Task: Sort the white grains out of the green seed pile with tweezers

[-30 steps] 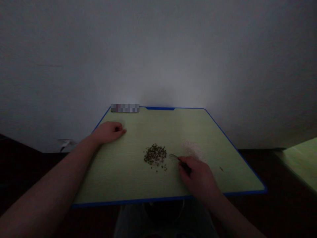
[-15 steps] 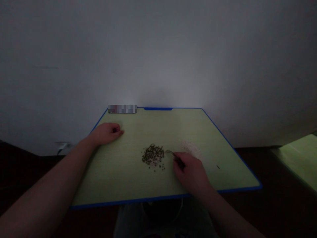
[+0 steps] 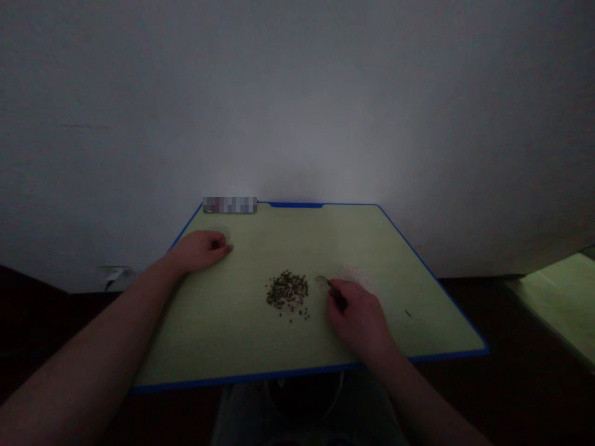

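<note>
My right hand [image 3: 357, 313] is closed around the dark handle of a thin metal utensil [image 3: 321, 280] with a curved tip; the dim light hides its exact kind. That tip is just right of a loose heap of small dark beans [image 3: 287, 291], apart from it. Among the beans' lower part lie pale grains [image 3: 290, 306]. Beyond my right hand spreads a patch of whitish grains [image 3: 354, 272], partly covered by the hand. My left hand [image 3: 202, 249] rests curled at the table's left side, with only a dark hollow showing between its fingers.
The pale tabletop [image 3: 279, 238] has a blue rim and stands against a wall. A blurred flat object [image 3: 230, 205] lies at its back left corner. A small brown sliver [image 3: 408, 313] is at the right. Below the front edge a dark round container [image 3: 302, 396] shows.
The utensil's tip has drawn slightly right and away from the beans, along with a small shift of my right hand. My left hand stays in place.
</note>
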The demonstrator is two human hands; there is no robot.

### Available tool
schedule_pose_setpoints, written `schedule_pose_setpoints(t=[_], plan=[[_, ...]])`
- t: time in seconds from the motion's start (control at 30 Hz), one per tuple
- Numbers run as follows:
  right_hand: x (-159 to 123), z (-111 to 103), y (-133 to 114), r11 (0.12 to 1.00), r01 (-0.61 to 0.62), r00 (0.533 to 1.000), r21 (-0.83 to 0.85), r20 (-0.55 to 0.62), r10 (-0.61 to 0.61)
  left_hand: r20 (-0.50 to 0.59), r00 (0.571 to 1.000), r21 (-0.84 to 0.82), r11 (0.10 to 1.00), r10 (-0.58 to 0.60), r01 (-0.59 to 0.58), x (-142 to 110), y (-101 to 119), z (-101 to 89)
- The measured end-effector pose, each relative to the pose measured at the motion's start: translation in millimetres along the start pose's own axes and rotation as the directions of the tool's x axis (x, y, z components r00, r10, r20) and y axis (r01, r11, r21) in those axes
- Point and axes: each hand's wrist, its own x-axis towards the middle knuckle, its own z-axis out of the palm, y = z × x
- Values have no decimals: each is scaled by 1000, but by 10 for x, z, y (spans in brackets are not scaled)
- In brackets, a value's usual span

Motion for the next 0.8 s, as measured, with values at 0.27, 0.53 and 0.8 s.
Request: schedule_pose_setpoints(t=[0.27,0.53,0.8], plan=[[-123,-129,-29,993,49,997,106,51,-55,3,1000,2,1000,-11,11,-2,32,-15],[-135,12,-66,992,56,997,110,46,-61,-1,1000,24,1000,-5,5,5,33,-3],[-106,-72,228,995,-92,992,29,-83,94,10,1000,15,1000,-17,17,-1,33,12]])
